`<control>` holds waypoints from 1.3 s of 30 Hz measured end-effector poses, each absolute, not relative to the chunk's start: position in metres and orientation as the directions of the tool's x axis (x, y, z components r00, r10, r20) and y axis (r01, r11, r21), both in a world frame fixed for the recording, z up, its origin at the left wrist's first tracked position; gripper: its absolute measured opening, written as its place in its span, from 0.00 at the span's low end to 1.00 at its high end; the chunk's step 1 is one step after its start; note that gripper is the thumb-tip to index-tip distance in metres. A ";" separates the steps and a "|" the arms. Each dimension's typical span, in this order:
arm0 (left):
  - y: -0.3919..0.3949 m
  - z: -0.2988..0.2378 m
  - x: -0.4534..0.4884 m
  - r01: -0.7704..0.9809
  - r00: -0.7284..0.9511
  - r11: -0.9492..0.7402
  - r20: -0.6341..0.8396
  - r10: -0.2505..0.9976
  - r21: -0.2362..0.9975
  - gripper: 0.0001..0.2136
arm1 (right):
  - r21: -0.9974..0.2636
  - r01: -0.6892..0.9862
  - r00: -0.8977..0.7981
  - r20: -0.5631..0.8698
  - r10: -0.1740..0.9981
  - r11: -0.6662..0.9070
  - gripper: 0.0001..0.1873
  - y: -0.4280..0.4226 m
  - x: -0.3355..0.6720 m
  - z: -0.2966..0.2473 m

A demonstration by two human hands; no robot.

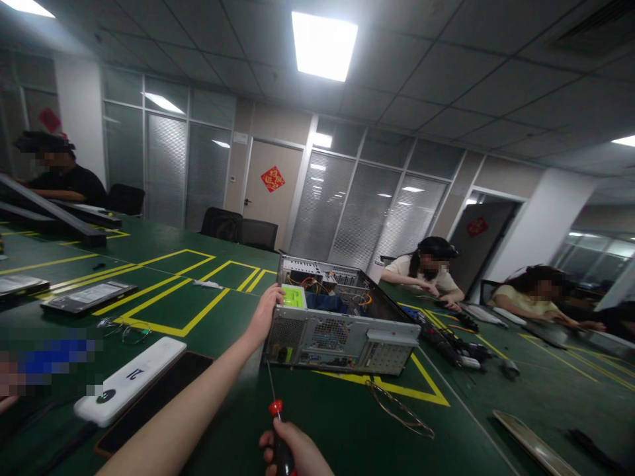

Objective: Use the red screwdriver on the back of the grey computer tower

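A computer case (292, 334) lies on the green table with its top off, its grey rear panel facing me. Wires and parts show inside, and a power supply with a bright green label (294, 297) fills the near left corner. My left hand (269, 309) is closed over that corner, some of its fingers hidden behind the edge. Low in the view, my right hand (295, 446) grips a screwdriver (276, 406) with a red and black handle. Its thin shaft points up toward the lower left corner of the rear panel; whether the tip touches cannot be made out.
Left of the case are a white power bank (133, 380), a dark phone (159, 396), a hard drive (89, 297) and a clear-framed pair of glasses (126, 329). Eyeglasses (399, 413) and another phone (538, 443) lie right. Several people sit around the table (238, 423).
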State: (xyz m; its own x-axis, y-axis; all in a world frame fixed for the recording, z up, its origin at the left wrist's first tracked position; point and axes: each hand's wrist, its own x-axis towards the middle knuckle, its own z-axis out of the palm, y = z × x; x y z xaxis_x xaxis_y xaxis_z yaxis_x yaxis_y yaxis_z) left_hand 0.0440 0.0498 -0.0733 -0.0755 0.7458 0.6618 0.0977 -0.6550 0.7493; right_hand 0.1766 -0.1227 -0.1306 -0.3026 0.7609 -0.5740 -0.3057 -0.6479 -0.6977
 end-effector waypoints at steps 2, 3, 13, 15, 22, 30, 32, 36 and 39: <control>0.050 -0.073 0.044 0.103 -0.074 -0.654 0.661 0.746 0.750 0.18 | -0.713 -0.278 -0.290 -0.576 0.764 -0.643 0.14 -0.125 0.175 -0.130; 0.050 -0.073 0.044 0.105 -0.074 -0.654 0.662 0.746 0.749 0.18 | -0.721 -0.276 -0.288 -0.569 0.770 -0.636 0.14 -0.126 0.174 -0.131; 0.045 -0.070 0.044 0.101 -0.078 -0.648 0.656 0.751 0.755 0.18 | -0.670 -0.465 -0.155 -0.582 0.798 -0.579 0.12 -0.125 0.182 -0.157; 0.045 -0.070 0.044 0.108 -0.080 -0.647 0.655 0.751 0.755 0.18 | -0.654 -0.484 -0.109 -0.614 0.782 -0.581 0.11 -0.124 0.182 -0.151; 0.046 -0.070 0.043 0.124 -0.070 -0.677 0.687 0.724 0.726 0.19 | -0.639 -0.515 -0.072 -0.633 0.771 -0.572 0.10 -0.127 0.178 -0.130; 0.050 -0.072 0.044 0.115 -0.077 -0.667 0.676 0.733 0.736 0.19 | -0.643 -0.508 -0.064 -0.636 0.769 -0.573 0.09 -0.127 0.177 -0.132; 0.050 -0.072 0.044 0.117 -0.078 -0.663 0.672 0.736 0.739 0.19 | -0.641 -0.506 -0.067 -0.638 0.767 -0.577 0.10 -0.127 0.177 -0.132; 0.048 -0.070 0.044 0.116 -0.073 -0.665 0.674 0.735 0.738 0.19 | -0.640 -0.506 -0.057 -0.645 0.762 -0.579 0.09 -0.127 0.176 -0.134; 0.047 -0.070 0.044 0.118 -0.080 -0.662 0.671 0.737 0.741 0.19 | -0.645 -0.499 -0.053 -0.643 0.764 -0.578 0.10 -0.126 0.176 -0.137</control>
